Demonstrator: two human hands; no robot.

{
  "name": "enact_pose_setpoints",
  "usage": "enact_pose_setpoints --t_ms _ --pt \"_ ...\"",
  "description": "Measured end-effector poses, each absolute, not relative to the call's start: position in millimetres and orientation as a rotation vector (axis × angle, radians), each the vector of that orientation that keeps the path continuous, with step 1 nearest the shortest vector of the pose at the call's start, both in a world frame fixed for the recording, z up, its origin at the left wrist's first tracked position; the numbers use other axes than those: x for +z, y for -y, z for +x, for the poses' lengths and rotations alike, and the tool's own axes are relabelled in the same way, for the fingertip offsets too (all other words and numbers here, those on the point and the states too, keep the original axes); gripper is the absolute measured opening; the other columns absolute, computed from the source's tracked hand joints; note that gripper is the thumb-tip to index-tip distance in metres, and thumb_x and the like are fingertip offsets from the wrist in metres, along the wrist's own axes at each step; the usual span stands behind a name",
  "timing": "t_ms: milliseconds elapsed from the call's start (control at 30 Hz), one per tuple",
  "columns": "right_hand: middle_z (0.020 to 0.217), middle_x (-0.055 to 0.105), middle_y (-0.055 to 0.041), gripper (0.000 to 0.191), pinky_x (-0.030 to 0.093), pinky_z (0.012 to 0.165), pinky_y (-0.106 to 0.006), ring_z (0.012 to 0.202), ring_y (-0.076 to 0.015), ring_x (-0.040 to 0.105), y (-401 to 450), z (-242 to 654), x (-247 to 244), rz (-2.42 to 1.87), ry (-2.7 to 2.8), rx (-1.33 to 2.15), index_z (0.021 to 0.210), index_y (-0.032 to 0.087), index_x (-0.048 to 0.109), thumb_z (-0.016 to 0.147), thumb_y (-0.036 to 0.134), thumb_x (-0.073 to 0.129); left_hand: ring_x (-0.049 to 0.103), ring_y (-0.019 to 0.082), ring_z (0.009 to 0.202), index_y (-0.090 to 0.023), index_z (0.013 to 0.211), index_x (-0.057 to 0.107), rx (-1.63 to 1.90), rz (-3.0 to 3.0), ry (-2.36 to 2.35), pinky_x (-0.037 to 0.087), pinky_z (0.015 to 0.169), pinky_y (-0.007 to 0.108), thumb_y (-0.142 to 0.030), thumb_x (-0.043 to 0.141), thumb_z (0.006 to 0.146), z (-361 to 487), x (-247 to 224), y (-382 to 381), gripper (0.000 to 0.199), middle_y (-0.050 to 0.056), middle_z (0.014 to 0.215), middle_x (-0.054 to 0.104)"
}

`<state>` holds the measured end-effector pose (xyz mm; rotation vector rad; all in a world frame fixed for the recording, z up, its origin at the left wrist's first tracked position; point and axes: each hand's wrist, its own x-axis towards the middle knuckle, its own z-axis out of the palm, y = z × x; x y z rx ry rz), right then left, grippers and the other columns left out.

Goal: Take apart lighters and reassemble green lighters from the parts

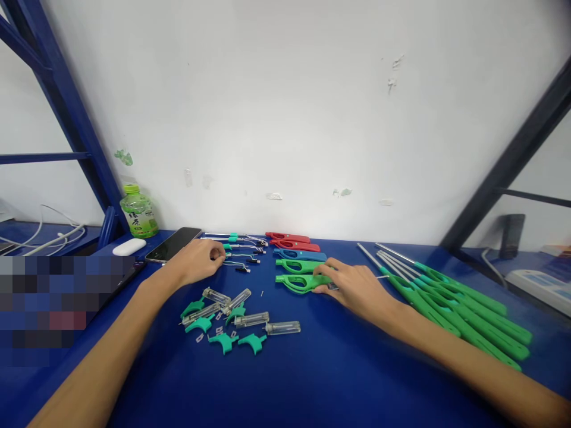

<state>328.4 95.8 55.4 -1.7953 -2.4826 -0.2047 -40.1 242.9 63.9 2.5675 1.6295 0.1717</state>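
Observation:
My left hand is at the back left, fingers curled together beside the wired metal lighter tubes. The fingertips hide whether anything is pinched. Thin wires with black ends stick out to its right. My right hand is closed around the rear end of the nearest green lighter shell, which lies flat with its open loop facing left. A small greyish piece shows under those fingers, and a thin metal shaft pokes out behind the hand; I cannot tell what they belong to.
Clear fuel tanks and teal triggers lie at front left. Behind the held shell are another green shell, a blue shell and red shells. Green long-necked lighters lie right; a phone and bottle left.

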Motion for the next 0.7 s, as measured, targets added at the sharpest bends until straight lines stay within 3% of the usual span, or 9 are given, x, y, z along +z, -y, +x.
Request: enact_pose_setpoints --t_ms 167,300,433,567,700 --pt "0.126 0.073 -0.0087 0.036 0.064 0.083 -0.040 0.096 -0.0210 0.074 -103 332 51 -1.767 2.432 -0.241 0.133 0.019 0.068 0.105 0.042 0.070 0.071 0.025 0.113 -0.020 0.131 0.067 0.169 2.578 -1.628 0.062 0.096 0.046 -0.044 0.070 0.103 -39 66 -241 0.037 0.009 0.132 0.069" --pt "0.121 0.076 -0.0072 0.031 0.056 0.072 -0.034 0.083 -0.0210 0.075 -94 347 64 -1.814 2.312 -0.329 0.125 0.025 0.073 0.107 0.049 0.065 0.071 0.025 0.113 -0.019 0.131 0.067 0.186 2.589 -1.641 0.062 0.096 0.047 -0.044 0.070 0.103 -39 69 -238 0.037 0.009 0.132 0.069" --pt "0.098 0.081 -0.0062 0.035 0.045 0.061 -0.032 0.080 -0.0275 0.077 -62 394 77 -2.054 2.049 -0.436 0.104 0.027 0.076 0.108 0.055 0.055 0.071 0.025 0.113 -0.019 0.131 0.067 0.223 2.597 -1.647 0.063 0.096 0.046 -0.044 0.070 0.103 -38 70 -238 0.037 0.009 0.132 0.069" --pt "0.075 0.079 -0.0072 0.037 0.036 0.051 -0.033 0.069 -0.0334 0.077 -20 443 70 -2.335 1.843 -0.496 0.098 0.026 0.076 0.106 0.054 0.053 0.072 0.023 0.108 -0.019 0.125 0.069 0.274 2.623 -1.639 0.063 0.094 0.045 -0.044 0.071 0.103 -35 72 -237 0.034 0.008 0.125 0.072" --pt "0.090 0.083 -0.0087 0.034 0.040 0.055 -0.033 0.081 -0.0351 0.080 6 460 48 -2.470 1.799 -0.504 0.103 0.025 0.075 0.104 0.053 0.056 0.072 0.027 0.109 -0.014 0.115 0.072 0.401 2.706 -1.570 0.061 0.097 0.045 -0.046 0.064 0.107 -35 71 -230 0.034 0.004 0.116 0.073"
